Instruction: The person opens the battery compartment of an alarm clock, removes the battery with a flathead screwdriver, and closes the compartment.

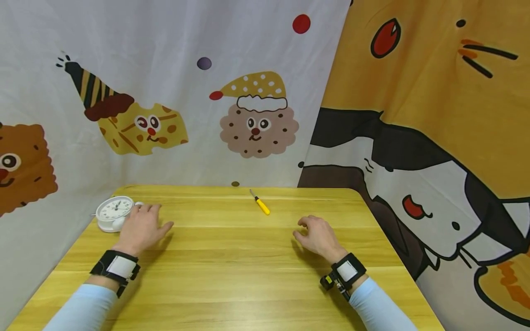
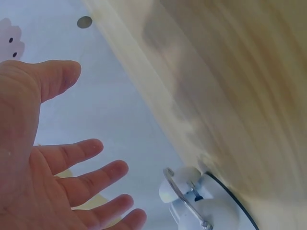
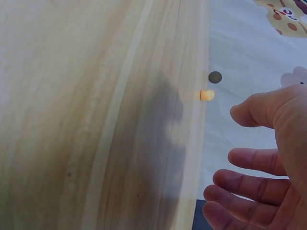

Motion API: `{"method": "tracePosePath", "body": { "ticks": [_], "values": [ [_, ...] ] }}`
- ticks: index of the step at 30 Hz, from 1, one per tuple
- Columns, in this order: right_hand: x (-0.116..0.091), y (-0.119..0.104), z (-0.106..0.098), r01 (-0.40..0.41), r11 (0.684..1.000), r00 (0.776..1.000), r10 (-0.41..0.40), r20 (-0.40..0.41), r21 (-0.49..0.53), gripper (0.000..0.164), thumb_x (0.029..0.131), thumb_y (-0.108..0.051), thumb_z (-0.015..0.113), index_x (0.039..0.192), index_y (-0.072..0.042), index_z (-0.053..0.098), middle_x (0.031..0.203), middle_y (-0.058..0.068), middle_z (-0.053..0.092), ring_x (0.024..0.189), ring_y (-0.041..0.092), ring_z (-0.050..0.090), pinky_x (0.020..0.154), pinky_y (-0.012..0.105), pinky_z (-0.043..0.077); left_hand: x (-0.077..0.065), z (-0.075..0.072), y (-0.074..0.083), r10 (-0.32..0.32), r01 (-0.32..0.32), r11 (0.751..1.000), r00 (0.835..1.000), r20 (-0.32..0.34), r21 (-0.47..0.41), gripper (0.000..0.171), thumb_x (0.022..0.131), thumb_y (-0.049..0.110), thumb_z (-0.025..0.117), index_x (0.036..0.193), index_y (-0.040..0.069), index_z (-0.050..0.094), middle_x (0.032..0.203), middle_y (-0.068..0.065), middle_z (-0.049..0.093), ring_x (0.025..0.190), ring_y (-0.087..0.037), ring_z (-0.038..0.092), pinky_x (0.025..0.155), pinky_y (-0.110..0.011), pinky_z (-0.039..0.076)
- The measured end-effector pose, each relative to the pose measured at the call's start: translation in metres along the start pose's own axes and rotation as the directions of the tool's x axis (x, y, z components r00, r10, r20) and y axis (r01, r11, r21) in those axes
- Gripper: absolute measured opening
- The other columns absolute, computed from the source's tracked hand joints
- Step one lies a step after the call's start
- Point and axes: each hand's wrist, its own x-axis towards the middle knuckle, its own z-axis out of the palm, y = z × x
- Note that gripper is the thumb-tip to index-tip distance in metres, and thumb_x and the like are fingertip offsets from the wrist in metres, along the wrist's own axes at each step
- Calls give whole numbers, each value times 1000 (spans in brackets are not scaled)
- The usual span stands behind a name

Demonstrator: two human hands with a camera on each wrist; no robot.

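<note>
A cartoon-printed curtain (image 1: pixel 174 27) hangs behind my wooden table (image 1: pixel 232 266). In the head view, my left hand (image 1: pixel 141 227) is beside the white alarm clock (image 1: pixel 115 209) at the table's left; my right hand (image 1: pixel 318 234) hovers, loosely bent, holding nothing. The yellow-handled tool (image 1: pixel 262 205) lies near the far edge, between my hands but beyond them.

My left wrist view shows spread, empty fingers, with a gap before the clock's metal handle (image 2: pixel 178 190).

My right wrist view shows relaxed, empty fingers. I judge this a reaching step; grasping the clock would call for closing my left fingers round it.
</note>
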Motion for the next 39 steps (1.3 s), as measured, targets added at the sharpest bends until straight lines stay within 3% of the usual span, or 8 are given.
{"method": "tracePosePath", "body": {
  "ticks": [15, 25, 33, 39],
  "values": [
    [-3, 1, 0, 26, 1000, 999, -26, -30, -8, 32, 96, -33, 87, 116, -7, 83, 108, 12, 83, 95, 26, 78, 82, 46, 64, 4, -4, -22, -73, 73, 997, 997, -21, -4, 75, 100, 43, 80, 146, -12, 59, 150, -47, 52, 140, -72, 40, 108, -86, 41],
    [-3, -1, -1, 7, 1000, 1000, -8, -19, -19, 33, 96, -34, 87, 118, -9, 83, 111, 11, 83, 95, 26, 79, 81, 45, 64, 11, -5, -44, -72, 72, 997, 997, -42, 2, 71, 99, 41, 79, 143, -12, 60, 151, -49, 48, 140, -74, 37, 104, -89, 39],
    [-2, -3, -2, 13, 1000, 1000, -14, -17, -25, 33, 97, -34, 87, 117, -9, 83, 110, 11, 83, 94, 25, 79, 80, 43, 64, 20, -11, -57, -81, 81, 997, 996, -43, 3, 73, 100, 44, 78, 142, -12, 59, 148, -48, 49, 138, -74, 39, 100, -90, 41],
    [-2, -3, -2, 10, 1000, 1000, -10, -12, -24, 34, 97, -34, 87, 119, -9, 83, 110, 10, 83, 93, 24, 78, 79, 43, 63, 25, -14, -70, -127, 127, 992, 992, -13, 15, 74, 104, 48, 73, 143, -12, 59, 147, -50, 47, 131, -75, 44, 95, -90, 44]
  ]
}}
